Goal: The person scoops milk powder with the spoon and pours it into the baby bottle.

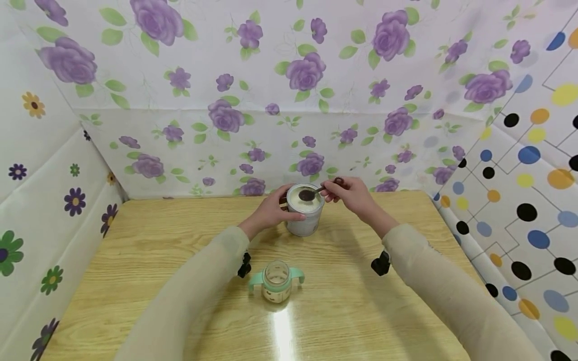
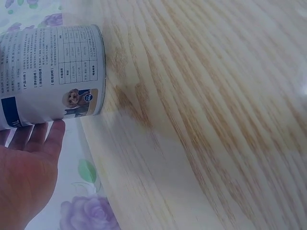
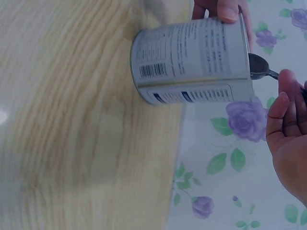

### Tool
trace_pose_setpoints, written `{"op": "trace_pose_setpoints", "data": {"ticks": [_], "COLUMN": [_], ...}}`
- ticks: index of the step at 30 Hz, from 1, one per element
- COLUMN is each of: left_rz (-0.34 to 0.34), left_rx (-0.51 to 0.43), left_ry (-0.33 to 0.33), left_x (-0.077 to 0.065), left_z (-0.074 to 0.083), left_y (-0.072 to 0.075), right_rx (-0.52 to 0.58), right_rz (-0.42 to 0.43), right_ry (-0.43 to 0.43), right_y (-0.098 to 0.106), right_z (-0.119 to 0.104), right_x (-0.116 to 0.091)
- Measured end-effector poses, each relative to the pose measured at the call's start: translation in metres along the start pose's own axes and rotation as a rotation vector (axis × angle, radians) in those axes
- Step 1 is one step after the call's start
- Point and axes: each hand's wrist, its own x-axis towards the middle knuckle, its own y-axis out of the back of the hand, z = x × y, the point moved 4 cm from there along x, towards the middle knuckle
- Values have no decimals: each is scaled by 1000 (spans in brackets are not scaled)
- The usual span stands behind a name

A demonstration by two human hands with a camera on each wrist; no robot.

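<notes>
A white printed can (image 1: 303, 224) of pale powder stands lidless on the table, its label showing a dog picture (image 2: 74, 100) in the left wrist view. My left hand (image 1: 272, 209) grips the can's left side, thumb across the front and fingers behind. Between the thumb and fingers of my right hand (image 1: 349, 195) is the handle of a dark spoon (image 3: 259, 66). The spoon's bowl is at the can's open top, over the powder; whether it touches the powder I cannot tell. Nearer to me stands a clear baby bottle (image 1: 276, 288) without a lid, with mint-green handles.
The wooden table (image 1: 180, 225) ends at a flowered cloth wall (image 1: 271, 145) close behind the can. A dotted wall (image 1: 519, 210) bounds the right side, and another with printed flowers (image 1: 40, 225) the left. The bottle stands between my forearms.
</notes>
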Motion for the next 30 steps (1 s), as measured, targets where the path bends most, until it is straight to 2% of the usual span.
{"op": "trace_pose_setpoints", "data": {"ticks": [7, 13, 17, 23, 30], "left_rz": [4, 3, 5, 14, 15], "left_rx": [7, 7, 0, -6, 4], "left_ry": [7, 19, 31, 30, 32], "left_x": [-1, -2, -2, -2, -3], "left_z": [0, 0, -1, -1, 1], "left_y": [1, 0, -2, -2, -2], "right_rx": [-226, -296, -239, -27, 137], "right_rz": [-84, -110, -112, -119, -87], "right_ry": [73, 76, 16, -69, -126], "right_y": [1, 0, -2, -9, -13], "right_z": [-10, 0, 8, 20, 30], "right_x": [3, 2, -3, -9, -8]}}
